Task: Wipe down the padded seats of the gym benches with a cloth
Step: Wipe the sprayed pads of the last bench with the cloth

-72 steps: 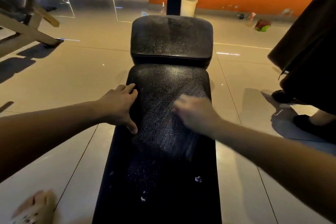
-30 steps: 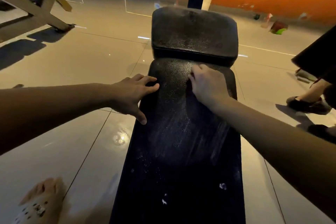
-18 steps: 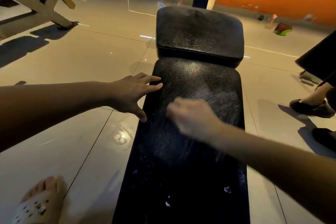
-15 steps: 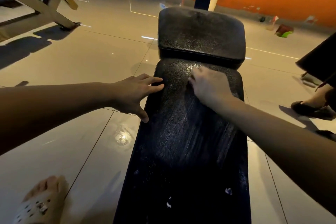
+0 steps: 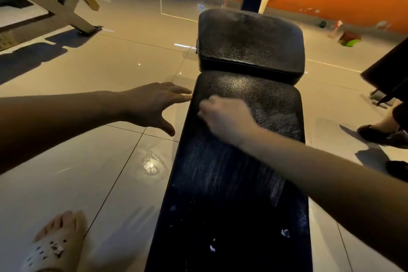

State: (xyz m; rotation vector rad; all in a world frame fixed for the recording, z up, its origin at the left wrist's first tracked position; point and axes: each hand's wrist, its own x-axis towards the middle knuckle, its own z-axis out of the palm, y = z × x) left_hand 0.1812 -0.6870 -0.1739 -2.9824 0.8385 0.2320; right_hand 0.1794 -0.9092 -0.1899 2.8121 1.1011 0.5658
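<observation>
Though one bench [image 5: 231,216], two pads [image 5: 249,42] [image 5: 260,104], two hands [image 5: 152,106] [image 5: 227,117]

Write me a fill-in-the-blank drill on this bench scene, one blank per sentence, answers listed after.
The wall behind the bench is painted ___.
The left hand has spread fingers, with fingertips at the bench's ___ edge.
The right hand lies not on the short pad but on the ___ one.
The foot on the floor wears a ___ sandal.
Missing words: orange; left; long; white.
</observation>
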